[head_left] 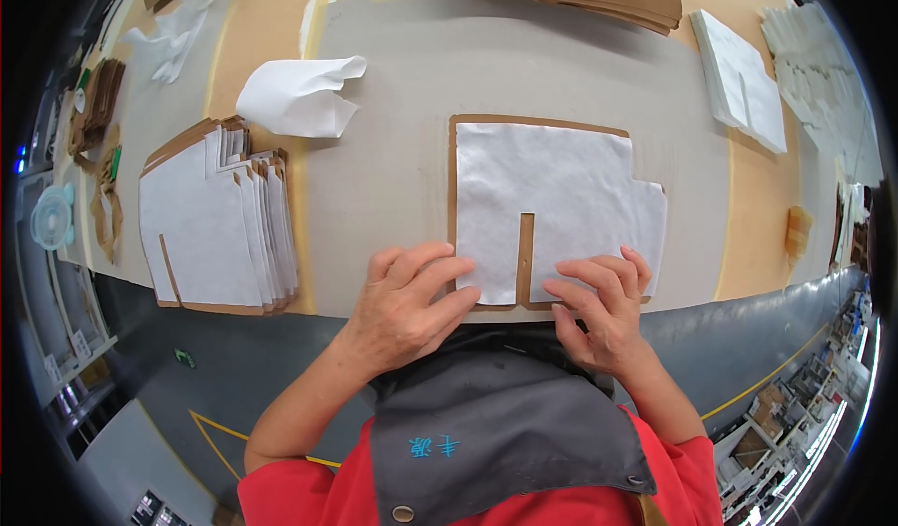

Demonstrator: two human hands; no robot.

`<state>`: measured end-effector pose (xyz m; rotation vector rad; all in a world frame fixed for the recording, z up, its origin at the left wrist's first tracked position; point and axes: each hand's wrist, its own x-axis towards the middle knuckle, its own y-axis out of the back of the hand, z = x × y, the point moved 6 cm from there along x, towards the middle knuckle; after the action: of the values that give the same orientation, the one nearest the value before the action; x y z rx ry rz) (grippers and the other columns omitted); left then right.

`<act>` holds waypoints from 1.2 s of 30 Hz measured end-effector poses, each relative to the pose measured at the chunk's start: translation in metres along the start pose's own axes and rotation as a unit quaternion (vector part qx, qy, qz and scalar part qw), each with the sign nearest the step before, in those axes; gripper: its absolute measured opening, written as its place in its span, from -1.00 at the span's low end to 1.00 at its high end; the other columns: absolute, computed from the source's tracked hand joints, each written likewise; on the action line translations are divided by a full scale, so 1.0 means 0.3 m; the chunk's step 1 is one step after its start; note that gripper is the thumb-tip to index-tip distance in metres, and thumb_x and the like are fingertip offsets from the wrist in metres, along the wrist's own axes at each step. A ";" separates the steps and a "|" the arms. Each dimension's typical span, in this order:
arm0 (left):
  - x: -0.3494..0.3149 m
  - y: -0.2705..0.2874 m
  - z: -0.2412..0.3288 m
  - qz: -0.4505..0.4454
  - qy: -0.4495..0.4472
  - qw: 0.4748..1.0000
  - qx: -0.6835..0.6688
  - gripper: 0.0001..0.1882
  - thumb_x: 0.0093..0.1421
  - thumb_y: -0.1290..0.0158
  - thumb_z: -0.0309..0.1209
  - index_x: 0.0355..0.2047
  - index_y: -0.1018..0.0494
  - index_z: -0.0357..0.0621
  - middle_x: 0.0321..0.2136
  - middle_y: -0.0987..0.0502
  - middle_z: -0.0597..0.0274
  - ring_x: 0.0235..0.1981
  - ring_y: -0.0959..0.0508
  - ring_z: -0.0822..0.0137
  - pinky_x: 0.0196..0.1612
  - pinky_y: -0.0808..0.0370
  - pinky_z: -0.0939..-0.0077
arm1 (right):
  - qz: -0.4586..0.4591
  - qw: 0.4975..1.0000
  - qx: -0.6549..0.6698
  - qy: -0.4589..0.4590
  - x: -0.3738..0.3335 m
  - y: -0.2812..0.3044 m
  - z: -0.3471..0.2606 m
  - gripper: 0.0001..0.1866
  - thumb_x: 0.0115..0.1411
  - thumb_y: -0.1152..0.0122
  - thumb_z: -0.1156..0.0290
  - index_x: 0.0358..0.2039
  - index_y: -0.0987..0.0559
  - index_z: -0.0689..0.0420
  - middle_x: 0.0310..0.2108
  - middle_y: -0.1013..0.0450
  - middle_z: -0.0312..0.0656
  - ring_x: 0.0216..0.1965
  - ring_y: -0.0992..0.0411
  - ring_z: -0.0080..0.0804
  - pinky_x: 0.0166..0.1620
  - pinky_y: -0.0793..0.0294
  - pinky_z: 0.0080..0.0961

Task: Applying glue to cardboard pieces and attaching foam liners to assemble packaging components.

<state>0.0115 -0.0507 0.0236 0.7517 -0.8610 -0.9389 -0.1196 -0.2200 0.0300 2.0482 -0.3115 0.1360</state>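
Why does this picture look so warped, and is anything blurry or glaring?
In the head view, the wide fisheye lens curves the worktable and leaves black corners; also in the head view, the left hand, right hand and white panel look fairly sharp, while light strips glare at lower right and details near the rim look softer.
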 end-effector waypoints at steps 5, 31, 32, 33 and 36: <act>-0.002 -0.001 0.008 -0.010 -0.006 1.000 0.009 -0.76 -0.08 -0.36 -0.36 -0.34 -0.64 0.14 -0.09 -0.58 0.42 -0.01 -0.50 0.30 0.00 -0.24 0.37 | -0.029 0.999 -0.016 0.023 -0.050 0.006 0.005 -0.66 -0.07 -0.34 0.40 -0.19 -0.68 -0.04 -0.09 -0.50 -0.40 -0.08 -0.40 -0.40 0.35 0.03 -0.15; 0.021 -0.034 0.082 -0.098 -0.042 0.994 0.011 -0.64 0.03 -0.28 -0.25 -0.12 -0.61 0.14 -0.09 -0.52 0.47 0.01 -0.46 0.36 0.06 -0.19 0.30 | -0.008 0.996 0.050 0.068 -0.075 -0.012 -0.041 -0.49 -0.07 -0.30 0.49 0.00 -0.62 0.19 -0.03 -0.50 -0.23 -0.06 -0.48 -0.31 -0.06 -0.45 -0.42; 0.023 -0.034 0.083 -0.101 -0.042 0.994 0.011 -0.64 0.02 -0.29 -0.26 -0.11 -0.61 0.15 -0.08 -0.52 0.47 0.02 -0.46 0.36 0.06 -0.19 0.30 | -0.015 0.997 0.042 0.056 -0.076 -0.002 -0.034 -0.50 -0.06 -0.31 0.48 -0.01 -0.62 0.19 -0.03 -0.50 -0.23 -0.06 -0.48 -0.31 -0.06 -0.45 -0.41; 0.022 -0.034 0.083 -0.102 -0.041 0.994 0.011 -0.64 0.02 -0.29 -0.26 -0.11 -0.61 0.15 -0.08 -0.52 0.47 0.02 -0.46 0.36 0.06 -0.19 0.30 | -0.022 0.998 0.034 0.043 -0.077 0.000 -0.028 -0.50 -0.05 -0.31 0.46 -0.01 -0.62 0.18 -0.02 -0.50 -0.23 -0.05 -0.47 -0.31 -0.05 -0.45 -0.41; 0.019 -0.027 0.088 -0.102 -0.041 0.994 0.008 -0.66 0.06 -0.30 -0.25 -0.12 -0.59 0.09 -0.10 -0.48 0.44 0.05 -0.42 0.35 0.10 -0.18 0.30 | -0.031 0.997 0.035 0.057 -0.086 -0.020 -0.029 -0.50 -0.03 -0.32 0.44 0.00 -0.62 0.18 -0.01 -0.49 -0.22 -0.04 -0.45 -0.31 -0.04 -0.45 -0.39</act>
<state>-0.0126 -0.0634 0.0304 0.8308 -0.8764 -1.1516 -0.1423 -0.2054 0.0232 2.1083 -0.1733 0.2277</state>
